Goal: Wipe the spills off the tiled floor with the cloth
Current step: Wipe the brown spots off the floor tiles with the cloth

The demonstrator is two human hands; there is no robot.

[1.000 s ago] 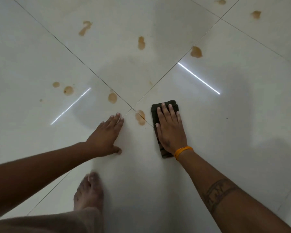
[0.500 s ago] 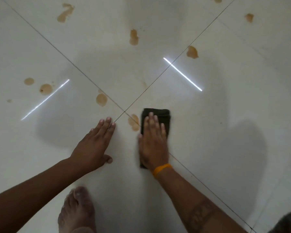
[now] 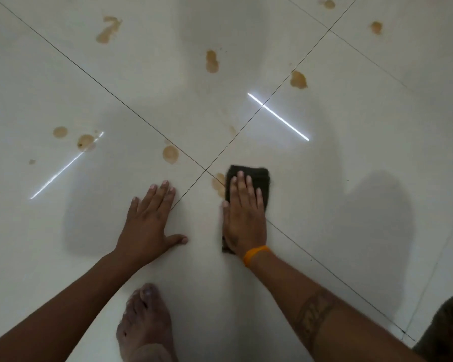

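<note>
Head view: the right hand (image 3: 245, 218) lies flat with straight fingers pressing the dark folded cloth (image 3: 256, 176) onto the tiled floor (image 3: 351, 158) just right of frame centre, touching a brown spill (image 3: 218, 184). The left hand (image 3: 148, 223) rests spread on bare tile. More spills (image 3: 211, 61) dot the upper frame.

Left hand (image 3: 149, 220) flat with fingers straight, thumb splayed, left of the cloth (image 3: 256, 176), right hand (image 3: 243, 218) flat atop the cloth, fingers straight, bare foot (image 3: 144, 325) below.
</note>
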